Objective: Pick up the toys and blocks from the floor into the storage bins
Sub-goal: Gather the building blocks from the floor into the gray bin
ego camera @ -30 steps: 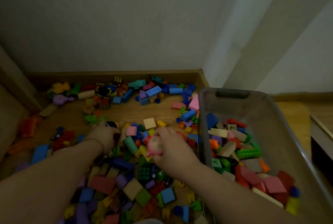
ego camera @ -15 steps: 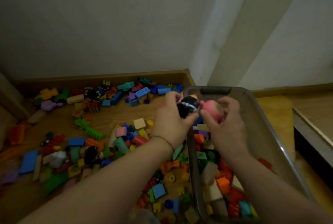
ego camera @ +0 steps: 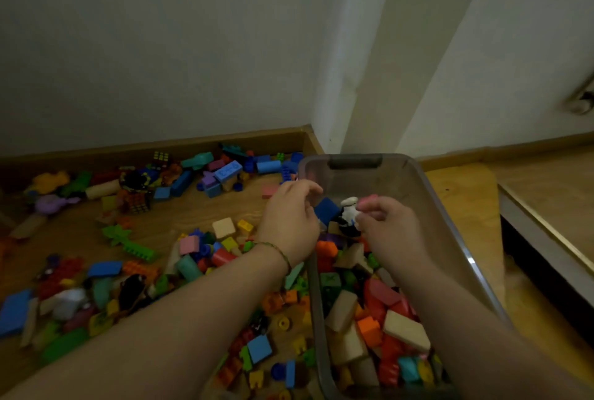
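A: Grey translucent plastic storage bin (ego camera: 385, 181), just one in the head view, sits on the wooden floor (ego camera: 193, 210) by the wall corner. It has one dark handle (ego camera: 355, 161) on its far rim.

B: How full is it?

A: A heap of mixed coloured plastic blocks (ego camera: 369, 309) covers its bottom, too many to count. Many more loose coloured blocks (ego camera: 205, 248) lie on the floor to its left, also past counting.

B: And the hands?

A: Two. The left hand (ego camera: 291, 223) hangs over the bin's left rim with its back to the camera. Its grip is slack: the fingers are loosely curled and nothing shows in them. One woven bracelet (ego camera: 276, 253) circles that wrist. The right hand (ego camera: 389, 226) is over the bin, above the heap. Its grip is narrow, the fingertips pinching one pink rounded toy (ego camera: 369, 200).

B: Anything between them?

A: One small black-and-white toy (ego camera: 348, 214), just beside the right fingers and above the blocks. Whether anything holds it, I cannot tell. One blue square block (ego camera: 326, 210) shows beside it, near the left hand.

B: What stands out on the floor?

A: Two puzzle cubes: the far multicoloured puzzle cube (ego camera: 160, 157) by the skirting board and the near multicoloured puzzle cube (ego camera: 138, 202) well out from it. There is also one long green studded plate (ego camera: 138, 250), one blue cylinder block (ego camera: 268, 166) near the bin's far corner, and one cream square block (ego camera: 224, 227) beside the left forearm.
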